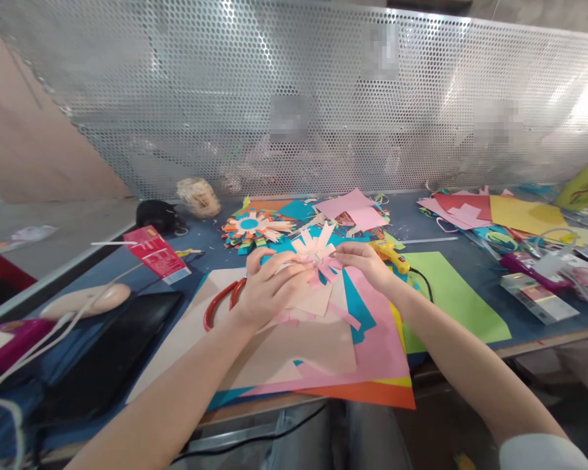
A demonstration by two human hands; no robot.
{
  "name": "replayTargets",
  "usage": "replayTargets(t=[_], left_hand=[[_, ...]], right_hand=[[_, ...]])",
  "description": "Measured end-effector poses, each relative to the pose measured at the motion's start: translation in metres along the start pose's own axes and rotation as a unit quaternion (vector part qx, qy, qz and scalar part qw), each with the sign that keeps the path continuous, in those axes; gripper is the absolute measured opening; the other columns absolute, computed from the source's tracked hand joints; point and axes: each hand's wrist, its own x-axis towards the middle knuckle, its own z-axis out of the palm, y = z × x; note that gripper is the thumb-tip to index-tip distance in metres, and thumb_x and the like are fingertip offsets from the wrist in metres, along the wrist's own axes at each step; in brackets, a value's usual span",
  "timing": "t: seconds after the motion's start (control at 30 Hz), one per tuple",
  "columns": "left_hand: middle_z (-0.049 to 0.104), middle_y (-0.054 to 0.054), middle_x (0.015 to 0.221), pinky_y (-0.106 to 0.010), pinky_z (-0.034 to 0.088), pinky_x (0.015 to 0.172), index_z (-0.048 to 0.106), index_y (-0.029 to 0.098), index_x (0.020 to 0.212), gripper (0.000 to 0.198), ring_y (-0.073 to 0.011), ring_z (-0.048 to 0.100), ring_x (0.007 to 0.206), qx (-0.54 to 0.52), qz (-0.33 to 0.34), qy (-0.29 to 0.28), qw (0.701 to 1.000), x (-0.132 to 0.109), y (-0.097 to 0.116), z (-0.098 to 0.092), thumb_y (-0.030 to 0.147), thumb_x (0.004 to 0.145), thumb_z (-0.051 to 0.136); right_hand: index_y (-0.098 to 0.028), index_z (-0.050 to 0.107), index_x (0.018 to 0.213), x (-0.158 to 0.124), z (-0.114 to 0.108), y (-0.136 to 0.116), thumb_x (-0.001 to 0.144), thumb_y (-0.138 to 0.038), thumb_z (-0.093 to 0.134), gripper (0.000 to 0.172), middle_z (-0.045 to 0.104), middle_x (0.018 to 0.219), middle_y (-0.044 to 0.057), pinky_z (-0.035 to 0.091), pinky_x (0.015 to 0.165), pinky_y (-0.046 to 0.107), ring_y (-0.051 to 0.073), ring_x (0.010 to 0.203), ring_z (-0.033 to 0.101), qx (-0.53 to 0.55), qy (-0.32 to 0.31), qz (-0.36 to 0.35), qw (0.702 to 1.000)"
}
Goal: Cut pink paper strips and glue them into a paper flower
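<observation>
A paper flower [318,243] of pale pink strips fanned out, with blue ones about it, lies in front of me over the stacked sheets. My left hand [273,284] reaches over it from the left, fingers closed on its near side. From the right, my right hand [365,260] pinches its edge between thumb and fingers. Beside my left hand, the red handles of scissors [218,305] poke out; their blades are hidden. Beneath are pale, pink [377,326], yellow and orange sheets, with cut blue strips [357,301] on top.
A finished-looking orange, white and blue paper flower [248,224] lies behind. A yellow glue gun [394,256] with a black cord sits by my right wrist, near a green sheet [453,297]. Left are a black tablet-like slab [115,356] and a red package [157,253]. A perforated metal panel [323,98] borders the back.
</observation>
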Motion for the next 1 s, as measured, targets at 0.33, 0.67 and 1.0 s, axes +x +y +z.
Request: replayTargets(t=[0.33, 0.67, 1.0], left_hand=[[0.071, 0.001, 0.077, -0.037, 0.032, 0.085, 0.053, 0.022, 0.091, 0.022, -0.0177, 0.062, 0.087, 0.022, -0.024, -0.001, 0.999, -0.005, -0.004, 0.005, 0.009, 0.075, 0.060], [0.071, 0.002, 0.075, -0.037, 0.033, 0.080, 0.054, 0.022, 0.091, 0.021, -0.0185, 0.064, 0.079, 0.033, -0.017, 0.000, 0.999, 0.002, -0.003, 0.008, 0.009, 0.075, 0.060], [0.069, 0.001, 0.074, -0.038, 0.032, 0.082, 0.052, 0.020, 0.084, 0.017, -0.0192, 0.063, 0.085, 0.047, -0.041, 0.000, 0.998, -0.002, -0.006, 0.011, 0.007, 0.075, 0.056]], right_hand=[[-0.008, 0.058, 0.098, -0.002, -0.040, -0.007, 0.076, -0.042, 0.052, 0.040, 0.058, 0.104, 0.024, 0.043, 0.078, 0.048, 0.036, 0.101, 0.053, -0.584, 0.293, 0.139, 0.744], [-0.006, 0.054, 0.110, 0.004, -0.058, 0.011, 0.070, -0.047, 0.058, 0.058, 0.059, 0.104, 0.023, 0.046, 0.076, 0.042, 0.036, 0.103, 0.056, -0.571, 0.188, 0.318, 0.734], [-0.014, 0.054, 0.092, -0.002, -0.046, -0.012, 0.072, -0.043, 0.056, 0.035, 0.049, 0.099, 0.013, 0.048, 0.060, 0.034, 0.021, 0.076, 0.057, -0.565, 0.359, -0.070, 0.739]])
